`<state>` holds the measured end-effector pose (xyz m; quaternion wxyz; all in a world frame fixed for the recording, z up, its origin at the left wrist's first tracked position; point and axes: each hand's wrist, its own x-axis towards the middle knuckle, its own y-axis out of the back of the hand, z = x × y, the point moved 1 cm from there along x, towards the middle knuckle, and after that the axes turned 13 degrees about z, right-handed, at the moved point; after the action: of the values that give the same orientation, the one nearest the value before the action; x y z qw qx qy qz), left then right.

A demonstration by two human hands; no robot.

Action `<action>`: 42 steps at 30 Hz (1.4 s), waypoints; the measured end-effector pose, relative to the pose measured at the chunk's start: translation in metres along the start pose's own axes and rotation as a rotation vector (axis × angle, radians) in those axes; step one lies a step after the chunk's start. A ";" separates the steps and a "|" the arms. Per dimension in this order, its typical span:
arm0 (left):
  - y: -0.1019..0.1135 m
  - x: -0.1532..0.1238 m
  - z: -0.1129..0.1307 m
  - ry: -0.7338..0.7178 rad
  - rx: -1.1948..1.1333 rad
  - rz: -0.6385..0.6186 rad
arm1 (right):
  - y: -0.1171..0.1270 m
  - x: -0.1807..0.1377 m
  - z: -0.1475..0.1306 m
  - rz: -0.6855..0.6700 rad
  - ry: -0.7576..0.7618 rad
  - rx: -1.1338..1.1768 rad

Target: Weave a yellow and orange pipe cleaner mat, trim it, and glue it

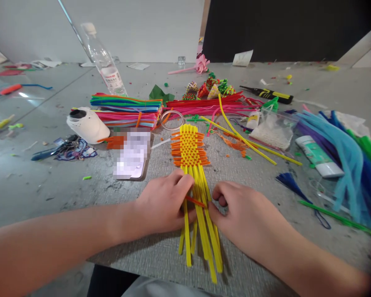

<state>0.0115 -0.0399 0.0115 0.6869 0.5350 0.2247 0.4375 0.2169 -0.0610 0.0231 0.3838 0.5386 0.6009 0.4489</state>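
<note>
On the table in front of me lies a woven piece (191, 144) of yellow and orange pipe cleaners, with orange ends sticking out at both sides. Long loose yellow pipe cleaners (200, 227) run from it toward me. A short orange pipe cleaner (195, 201) crosses among them, below the woven part. My left hand (167, 200) is closed around the left yellow strands at the orange one's left end. My right hand (241, 208) has its fingers curled in a pinch at the right strands, by the orange one's other end; its fingertips are partly hidden.
A phone (132, 154) and a white bottle (88, 126) lie to the left. Behind are bundles of coloured pipe cleaners (126, 109), a clear tape ring (172, 120) and a plastic water bottle (103, 62). A tube (318, 156) and blue pipe cleaners (343, 152) are on the right.
</note>
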 end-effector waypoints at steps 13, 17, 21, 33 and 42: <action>0.002 0.001 0.002 0.042 0.025 -0.049 | 0.009 0.004 -0.001 0.086 -0.039 -0.025; 0.002 -0.001 -0.001 0.024 -0.001 -0.009 | 0.009 0.006 0.001 -0.130 -0.175 0.613; 0.001 -0.002 -0.003 -0.004 -0.039 0.052 | 0.005 0.009 0.005 -0.334 -0.413 0.967; 0.000 -0.005 -0.007 -0.052 -0.164 0.201 | 0.000 0.012 0.002 -0.410 -0.382 1.033; 0.006 -0.006 -0.009 -0.058 -0.300 0.287 | -0.006 0.007 0.002 -0.002 -0.023 0.409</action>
<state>-0.0011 -0.0396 0.0136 0.6956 0.4655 0.0586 0.5441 0.2161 -0.0534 0.0165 0.2737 0.6100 0.6756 0.3109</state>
